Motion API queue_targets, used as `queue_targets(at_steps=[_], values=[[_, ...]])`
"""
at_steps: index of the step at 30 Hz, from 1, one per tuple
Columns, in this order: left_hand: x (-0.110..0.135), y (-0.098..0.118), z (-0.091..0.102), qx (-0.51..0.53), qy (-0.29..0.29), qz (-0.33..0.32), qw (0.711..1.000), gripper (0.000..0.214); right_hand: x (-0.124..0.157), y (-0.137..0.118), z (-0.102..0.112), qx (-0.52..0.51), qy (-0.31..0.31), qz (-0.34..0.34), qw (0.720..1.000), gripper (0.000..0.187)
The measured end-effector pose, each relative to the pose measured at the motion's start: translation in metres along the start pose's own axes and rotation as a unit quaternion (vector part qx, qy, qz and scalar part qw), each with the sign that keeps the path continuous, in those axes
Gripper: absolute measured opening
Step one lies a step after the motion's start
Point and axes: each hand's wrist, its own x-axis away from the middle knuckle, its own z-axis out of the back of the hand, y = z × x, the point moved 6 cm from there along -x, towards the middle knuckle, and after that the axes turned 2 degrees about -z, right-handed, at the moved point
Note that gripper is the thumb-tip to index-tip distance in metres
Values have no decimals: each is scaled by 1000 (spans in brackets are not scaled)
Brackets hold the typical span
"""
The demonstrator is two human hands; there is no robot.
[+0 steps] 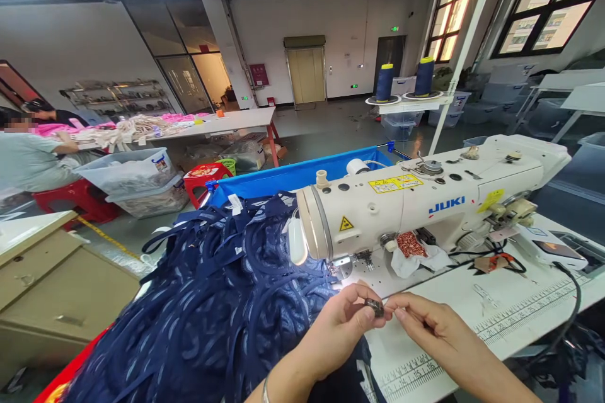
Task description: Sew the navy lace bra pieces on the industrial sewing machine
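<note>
Small dark metal part (374, 307) sits pinched in your left hand (344, 320), near the sewing machine (363, 217); just right, your right hand (432, 327) has fingertips together, holding what you cannot tell.

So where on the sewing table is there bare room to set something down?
Bare tabletop shows between the white cloth and the right hand. Left of the sewing machine it is crowded, heaped with navy garments.

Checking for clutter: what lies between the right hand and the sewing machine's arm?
In the head view, a copper-coloured clump on a white sheet lies between the right hand and machine arm.
</note>
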Motion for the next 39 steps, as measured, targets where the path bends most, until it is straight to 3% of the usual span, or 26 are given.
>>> queue_targets(at_steps=[6, 16, 23, 34, 39], values=[[-2, 4, 2, 10, -5, -18, 1000, 22, 0, 1, -5, 9, -27, 7, 1000, 38], [-3, 2, 7, -14, 15, -23, 1000, 24, 4, -6, 3, 6, 28, 22, 999, 28], [-2, 1, 8, -20, 22, -7, 1000, 25, 4, -6, 0, 16, 7, 10, 1000, 32], [-2, 2, 9, -49, 38, -34, 998, 22, 12, -7, -6, 21, -4, 10, 1000, 31], [-2, 2, 9, -72, 30, -44, 996, 20, 5, -2, 2, 12, 18, 7, 1000, 33]])
